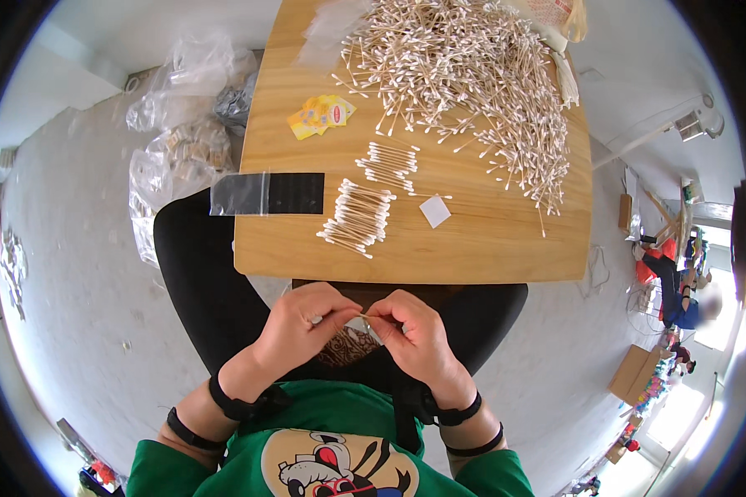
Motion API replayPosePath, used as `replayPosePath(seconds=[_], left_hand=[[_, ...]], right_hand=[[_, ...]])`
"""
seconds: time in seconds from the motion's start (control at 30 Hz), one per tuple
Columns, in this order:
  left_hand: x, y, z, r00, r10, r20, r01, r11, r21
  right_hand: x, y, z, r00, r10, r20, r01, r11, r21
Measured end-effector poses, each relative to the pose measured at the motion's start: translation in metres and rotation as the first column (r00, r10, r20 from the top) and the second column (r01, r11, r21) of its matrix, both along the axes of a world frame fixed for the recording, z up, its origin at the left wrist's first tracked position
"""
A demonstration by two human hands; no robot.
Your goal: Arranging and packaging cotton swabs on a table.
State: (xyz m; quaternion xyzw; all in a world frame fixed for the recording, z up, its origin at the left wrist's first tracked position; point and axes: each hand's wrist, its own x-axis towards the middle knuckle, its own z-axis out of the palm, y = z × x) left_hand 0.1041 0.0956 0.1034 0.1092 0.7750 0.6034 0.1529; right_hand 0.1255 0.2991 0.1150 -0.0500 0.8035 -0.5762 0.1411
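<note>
Over my lap, just off the near table edge, my left hand (305, 321) and my right hand (410, 331) meet fingertip to fingertip. Both are closed in a pinch on something small, thin and yellowish; its kind is too small to make out. On the table beyond them lie two neat rows of cotton swabs, the nearer row (358, 217) and the farther row (389, 167). Right of these rests a small white paper square (435, 211). A clear zip bag (240, 195) with a black strip (297, 193) lies at the left edge.
A large loose heap of cotton swabs (464, 66) covers the far right of the wooden table (472, 257). Yellow printed cards (321, 116) and clear plastic sleeves (331, 33) lie at its left. Filled plastic bags (192, 149) stand beside the table. Another person (684, 306) sits far right.
</note>
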Motion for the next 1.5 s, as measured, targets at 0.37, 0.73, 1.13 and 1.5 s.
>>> replayPosePath(seconds=[0.37,0.73,1.13,1.5], left_hand=[[0.008,-0.005,0.016,0.976,-0.023,-0.217,0.008,0.998,-0.066],[0.002,-0.008,0.007,0.965,-0.191,-0.182,0.16,0.972,-0.173],[-0.006,0.001,-0.01,0.945,-0.252,-0.21,0.203,0.952,-0.228],[-0.031,-0.003,-0.044,0.872,-0.286,-0.398,0.063,0.871,-0.487]], right_hand=[[0.01,0.009,0.02,0.998,0.054,-0.031,-0.053,0.998,0.02],[0.008,0.015,0.001,0.999,0.052,0.005,-0.052,0.997,0.06],[-0.007,0.007,-0.013,0.993,0.109,-0.04,-0.102,0.985,0.138],[-0.061,0.041,-0.047,0.907,-0.332,-0.258,0.418,0.778,0.469]])
